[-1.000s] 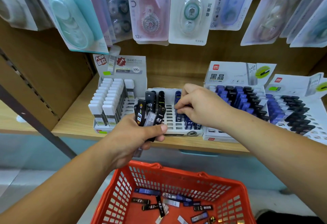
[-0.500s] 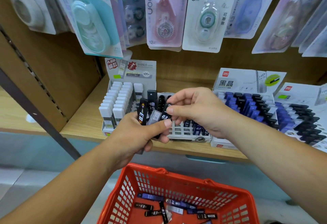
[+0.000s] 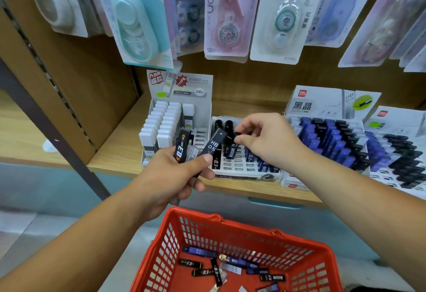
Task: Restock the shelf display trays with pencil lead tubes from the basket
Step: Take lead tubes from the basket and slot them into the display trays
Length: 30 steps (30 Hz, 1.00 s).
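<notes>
The wooden shelf (image 3: 115,158) carries the display trays. The red basket (image 3: 230,220) sits below it, with loose lead tubes (image 3: 207,271) on its floor. The left hand (image 3: 168,176) grips a bundle of tubes (image 3: 213,145) before the middle white tray (image 3: 239,165). The right hand (image 3: 269,139) pinches one black tube (image 3: 231,151) by its top between thumb and forefinger, over that tray.

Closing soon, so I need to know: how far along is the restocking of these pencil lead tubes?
Done: the middle tray holds a few tubes at its back and right. In hand: the left hand grips a bunch of tubes; the right hand pinches one black tube over that tray. Left: many slots stand empty, and loose tubes lie in the basket.
</notes>
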### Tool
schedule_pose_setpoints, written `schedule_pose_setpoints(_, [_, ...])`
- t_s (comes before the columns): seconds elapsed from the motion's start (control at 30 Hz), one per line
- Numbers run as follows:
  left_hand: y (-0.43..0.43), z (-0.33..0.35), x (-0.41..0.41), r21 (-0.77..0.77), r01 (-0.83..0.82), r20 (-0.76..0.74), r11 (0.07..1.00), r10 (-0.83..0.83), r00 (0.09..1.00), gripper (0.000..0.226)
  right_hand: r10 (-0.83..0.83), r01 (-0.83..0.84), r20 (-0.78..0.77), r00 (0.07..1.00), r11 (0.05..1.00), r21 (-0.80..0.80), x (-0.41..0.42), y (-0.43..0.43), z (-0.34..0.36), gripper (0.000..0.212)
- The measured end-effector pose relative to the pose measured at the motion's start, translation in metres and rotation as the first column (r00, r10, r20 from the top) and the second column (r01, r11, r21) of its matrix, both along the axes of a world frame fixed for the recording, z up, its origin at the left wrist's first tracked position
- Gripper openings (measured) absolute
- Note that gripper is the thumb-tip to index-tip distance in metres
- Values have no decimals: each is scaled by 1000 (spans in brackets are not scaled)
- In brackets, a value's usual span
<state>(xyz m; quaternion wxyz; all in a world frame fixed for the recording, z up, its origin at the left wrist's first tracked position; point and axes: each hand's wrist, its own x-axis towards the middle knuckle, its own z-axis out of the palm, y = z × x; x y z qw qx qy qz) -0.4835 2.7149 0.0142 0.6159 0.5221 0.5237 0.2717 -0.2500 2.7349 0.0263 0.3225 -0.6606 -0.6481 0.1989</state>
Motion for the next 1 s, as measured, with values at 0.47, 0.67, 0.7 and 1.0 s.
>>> schedule_pose_setpoints(0.47, [1,0,0,-5,-10,37,1000,11,999,21,95,-79,251,963,994,-73,-15,-1,5,5])
schedule_pose_setpoints(0.67, [0,5,13,19,22,73,1000,-24,997,32,91,-142,-377,922,984,-109,-5,-12,28,34])
schedule_pose_setpoints(0.7, [-1,5,17,28,33,84,999,-35,996,32,93,-188,-506,857,972,-140,-2,-17,31,31])
schedule_pose_setpoints(1.0, [-12,14,92,110,59,70,992,-67,995,26,-139,152,-545,827,988,-22,77,-54,54,23])
